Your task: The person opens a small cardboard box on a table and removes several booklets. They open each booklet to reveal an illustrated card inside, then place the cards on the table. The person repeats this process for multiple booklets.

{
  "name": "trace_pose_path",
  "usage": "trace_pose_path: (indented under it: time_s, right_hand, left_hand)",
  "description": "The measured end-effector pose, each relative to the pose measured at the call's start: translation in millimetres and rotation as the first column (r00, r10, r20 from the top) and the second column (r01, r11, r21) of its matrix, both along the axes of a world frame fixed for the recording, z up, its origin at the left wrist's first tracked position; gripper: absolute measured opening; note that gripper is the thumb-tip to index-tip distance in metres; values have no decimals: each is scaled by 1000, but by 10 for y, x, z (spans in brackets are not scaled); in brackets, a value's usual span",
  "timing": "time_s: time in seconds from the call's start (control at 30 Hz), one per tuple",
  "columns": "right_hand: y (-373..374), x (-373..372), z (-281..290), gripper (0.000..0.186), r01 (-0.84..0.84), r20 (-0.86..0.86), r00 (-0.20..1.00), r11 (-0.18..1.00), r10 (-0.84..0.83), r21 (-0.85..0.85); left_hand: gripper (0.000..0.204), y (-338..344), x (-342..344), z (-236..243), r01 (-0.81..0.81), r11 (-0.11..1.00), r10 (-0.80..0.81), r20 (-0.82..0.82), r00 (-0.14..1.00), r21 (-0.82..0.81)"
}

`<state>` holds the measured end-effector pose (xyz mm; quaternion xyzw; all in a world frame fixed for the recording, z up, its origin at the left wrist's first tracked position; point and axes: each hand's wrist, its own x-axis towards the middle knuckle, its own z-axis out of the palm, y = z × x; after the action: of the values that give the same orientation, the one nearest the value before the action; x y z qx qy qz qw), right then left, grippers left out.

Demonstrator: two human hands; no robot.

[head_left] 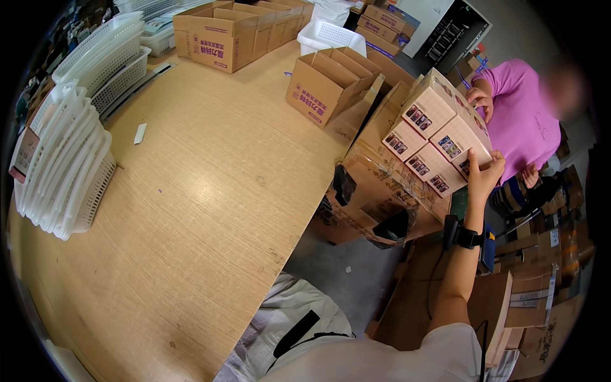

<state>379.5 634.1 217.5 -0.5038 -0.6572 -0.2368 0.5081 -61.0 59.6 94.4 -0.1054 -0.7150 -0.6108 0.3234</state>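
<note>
My right hand (485, 170), a black strap and small device on its wrist, reaches out to a block of pale pink cartons (433, 130) with small printed pictures. Its fingers and thumb sit spread around the near right corner of one carton (459, 148), gripping it. The cartons are stacked in layers on top of a large taped brown box (388, 169). Across the stack, a co-worker in a pink shirt (519, 114) rests a hand (480, 104) by the far side. My left hand is out of the picture.
A wooden table (191, 204) fills the left, with nested white baskets (70, 165) at its edge and a small white piece (140, 134) on it. Divided brown cartons (328, 86) and a white basket (331, 37) stand on its far side. More brown boxes (534, 299) are at right.
</note>
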Motion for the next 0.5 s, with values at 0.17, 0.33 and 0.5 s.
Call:
trace_pose_path:
  time_s: [0.17,0.33,0.5]
  right_hand:
    - [-8,21,18,56,24,-4,1000,999,-25,-25]
    - [-244,-304,100,51,152,144,974,975,-176,160]
    - [-385,-1007,212,62,-90,382,922,996,72,28]
  left_hand:
    - [16,-18,3,-36,13,1000,-13,22,1000,4]
    - [16,26,-29,-16,40,999,-41,31,999,10]
    - [15,58,-89,-49,124,990,-124,-5,992,60]
